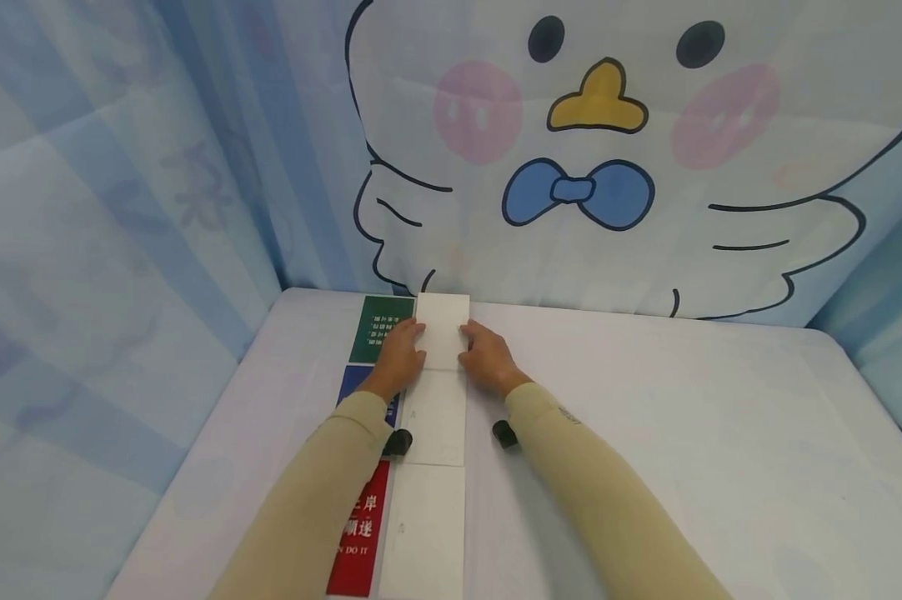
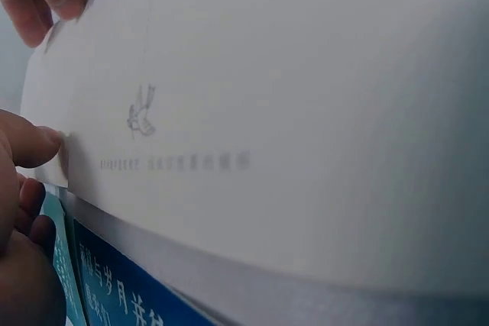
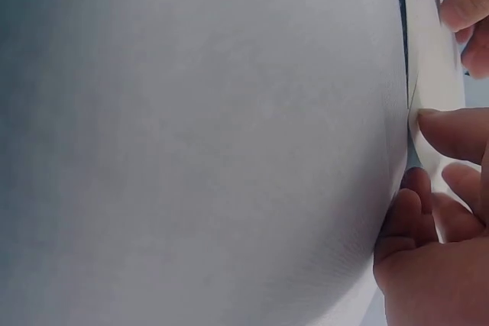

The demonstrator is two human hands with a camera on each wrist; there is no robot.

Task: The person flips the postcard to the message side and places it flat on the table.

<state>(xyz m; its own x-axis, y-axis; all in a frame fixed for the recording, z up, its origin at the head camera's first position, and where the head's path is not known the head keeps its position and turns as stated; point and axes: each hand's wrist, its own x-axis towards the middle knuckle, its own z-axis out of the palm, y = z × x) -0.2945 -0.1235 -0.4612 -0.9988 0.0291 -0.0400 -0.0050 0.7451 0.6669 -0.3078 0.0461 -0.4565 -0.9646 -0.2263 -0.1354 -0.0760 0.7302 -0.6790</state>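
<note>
Both hands are at the farthest of three cream booklets lying in a column. My left hand holds its left edge with thumb and fingers. At the right edge, my right hand grips it with the thumb and index finger, the other fingers curled against the tabletop in the right wrist view. The middle cream booklet lies directly below, its near end meeting the nearest cream booklet. A small bird drawing and a line of print show on a cream surface in the left wrist view.
Left of the column lie a green booklet, a blue booklet partly under my left forearm, and a red booklet, all with white lettering. The white table extends right. A curtain with a cartoon bird hangs behind it.
</note>
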